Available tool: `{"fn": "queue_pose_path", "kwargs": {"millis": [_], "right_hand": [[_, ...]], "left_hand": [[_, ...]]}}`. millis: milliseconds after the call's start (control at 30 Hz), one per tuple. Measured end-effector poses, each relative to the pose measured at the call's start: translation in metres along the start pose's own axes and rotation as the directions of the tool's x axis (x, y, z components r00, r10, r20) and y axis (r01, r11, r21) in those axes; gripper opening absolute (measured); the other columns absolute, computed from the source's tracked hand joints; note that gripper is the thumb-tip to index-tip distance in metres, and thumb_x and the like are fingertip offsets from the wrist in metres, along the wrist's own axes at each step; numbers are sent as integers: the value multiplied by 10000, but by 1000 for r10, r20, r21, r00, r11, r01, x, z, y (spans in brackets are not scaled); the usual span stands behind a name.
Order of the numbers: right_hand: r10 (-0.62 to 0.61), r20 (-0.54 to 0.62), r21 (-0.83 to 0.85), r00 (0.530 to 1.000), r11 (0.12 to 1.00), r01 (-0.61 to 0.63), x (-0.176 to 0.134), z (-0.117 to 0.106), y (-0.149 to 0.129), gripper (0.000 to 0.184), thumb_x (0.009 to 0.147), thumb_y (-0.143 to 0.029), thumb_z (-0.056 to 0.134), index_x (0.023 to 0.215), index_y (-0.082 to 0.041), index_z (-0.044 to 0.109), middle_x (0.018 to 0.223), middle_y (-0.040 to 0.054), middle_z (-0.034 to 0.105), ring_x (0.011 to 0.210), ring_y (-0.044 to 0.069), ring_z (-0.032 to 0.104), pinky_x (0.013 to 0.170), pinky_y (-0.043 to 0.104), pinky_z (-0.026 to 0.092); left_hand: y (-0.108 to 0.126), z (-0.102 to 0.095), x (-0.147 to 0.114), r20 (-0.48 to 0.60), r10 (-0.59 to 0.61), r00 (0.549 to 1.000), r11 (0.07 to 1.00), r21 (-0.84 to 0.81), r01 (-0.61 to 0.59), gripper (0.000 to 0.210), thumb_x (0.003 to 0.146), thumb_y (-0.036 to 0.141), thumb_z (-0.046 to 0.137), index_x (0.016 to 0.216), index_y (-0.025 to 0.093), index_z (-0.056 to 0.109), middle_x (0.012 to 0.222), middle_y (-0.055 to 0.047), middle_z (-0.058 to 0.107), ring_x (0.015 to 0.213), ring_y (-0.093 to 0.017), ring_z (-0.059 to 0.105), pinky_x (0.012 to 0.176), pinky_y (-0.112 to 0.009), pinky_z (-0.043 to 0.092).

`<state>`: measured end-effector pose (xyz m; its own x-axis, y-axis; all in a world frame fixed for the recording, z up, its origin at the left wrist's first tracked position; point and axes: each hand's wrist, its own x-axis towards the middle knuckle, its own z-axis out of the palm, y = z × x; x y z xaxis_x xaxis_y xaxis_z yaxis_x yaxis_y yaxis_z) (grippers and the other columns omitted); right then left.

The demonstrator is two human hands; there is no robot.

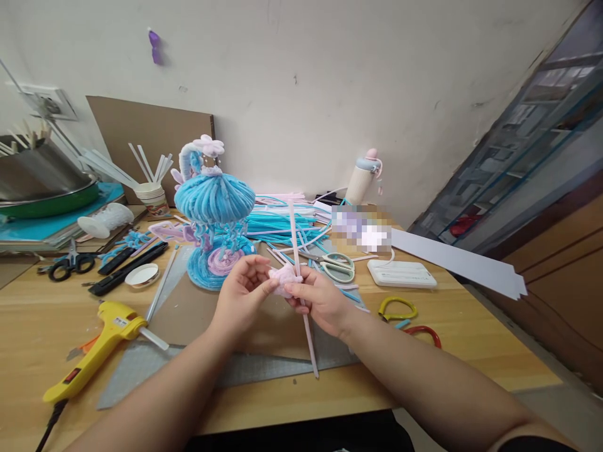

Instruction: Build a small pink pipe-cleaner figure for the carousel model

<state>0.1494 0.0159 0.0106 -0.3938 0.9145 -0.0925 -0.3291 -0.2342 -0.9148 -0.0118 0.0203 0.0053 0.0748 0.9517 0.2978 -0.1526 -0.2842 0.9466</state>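
Between my two hands is a small pale pink fuzzy piece of bent pipe cleaner (283, 275). My left hand (247, 285) pinches its left side between thumb and fingers. My right hand (323, 300) grips its right side, along with a long straight pink pipe cleaner (308, 342) that runs upright past the fingers. Behind my left hand stands a blue pipe-cleaner jellyfish (214, 196) on a round blue and pink base (200, 267). Below my hands lies a brown cardboard sheet (183, 314) on a grey cutting mat (136, 370).
A yellow glue gun (97, 351) lies at left, near black scissors (71, 262) and a tape roll (142, 275). Blue pipe cleaners (280, 225) are piled behind. Pale-handled scissors (338, 267), a white power bank (400, 274) and yellow-and-red-handled tool (398, 309) lie at right.
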Motion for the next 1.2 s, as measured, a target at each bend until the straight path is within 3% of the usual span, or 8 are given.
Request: {"fn": "queue_pose_path", "kwargs": {"millis": [100, 200, 400, 1200], "right_hand": [[-114, -101, -9, 988, 993, 114, -1, 3, 7, 278, 660, -300, 741, 837, -194, 556, 633, -61, 433, 489, 44, 282, 421, 187, 148], [-191, -130, -22, 973, 982, 190, -2, 5, 12, 275, 652, -309, 751, 762, -196, 525, 600, -70, 403, 479, 48, 256, 424, 196, 159], [-217, -52, -75, 975, 974, 212, -3, 5, 11, 245, 770, -379, 637, 928, -191, 623, 591, -57, 340, 480, 61, 205, 433, 227, 133], [-264, -78, -125, 961, 959, 253, -5, 11, 12, 262, 748, -374, 670, 930, -186, 652, 625, -41, 332, 524, 72, 240, 478, 243, 155]], "left_hand": [[1, 0, -5, -25, 262, 965, 930, 273, -245, 182, 727, 170, 683, 877, 210, 589, 827, -3, 585, 719, -120, 557, 666, -243, 457], [7, 2, -11, 58, 386, 920, 796, 483, -365, 106, 758, 143, 638, 845, 203, 630, 830, -27, 628, 768, -149, 583, 723, -276, 467], [13, 6, -14, -16, 361, 932, 774, 563, -290, 65, 772, 176, 624, 807, 218, 659, 835, -39, 664, 827, -185, 609, 791, -310, 465], [7, 5, -18, -131, 326, 936, 822, 528, -212, 109, 757, 215, 649, 831, 257, 716, 872, -27, 704, 838, -199, 627, 837, -338, 474]]}}
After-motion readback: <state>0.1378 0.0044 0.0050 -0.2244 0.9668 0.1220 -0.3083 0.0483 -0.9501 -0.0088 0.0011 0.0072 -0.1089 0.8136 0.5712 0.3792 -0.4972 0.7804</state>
